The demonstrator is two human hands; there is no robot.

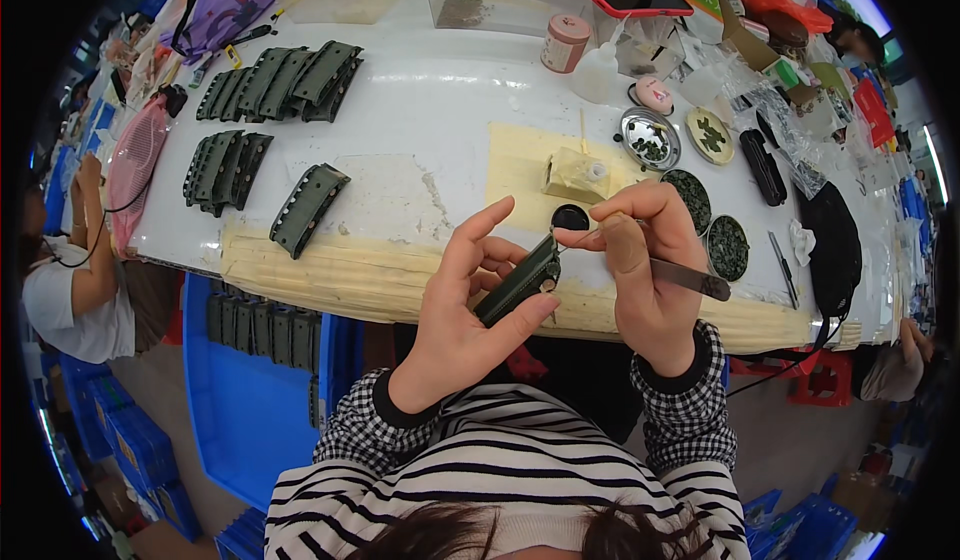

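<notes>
The view comes from the left 1 of 2 fisheye cameras worn on the head. It faces steeply down and forward, over the table (pixel 420 110). The left hand (pixel 455 325) and the right hand (pixel 655 275) are near, around the middle; the striped shirt (pixel 560 460) fills the lower edge.

My left hand (pixel 450 330), one: gripping, palm turned inward; index finger (pixel 484 226) raised above my other fingers, which curl behind; thumb (pixel 522 322) stretched out below them. My right hand (pixel 655 295), one: pinching, thumb (pixel 627 248) bent upright beside the fingers. My forearms, two: left (pixel 370 420), right (pixel 690 400); sleeved, below the fingers, well apart.
</notes>
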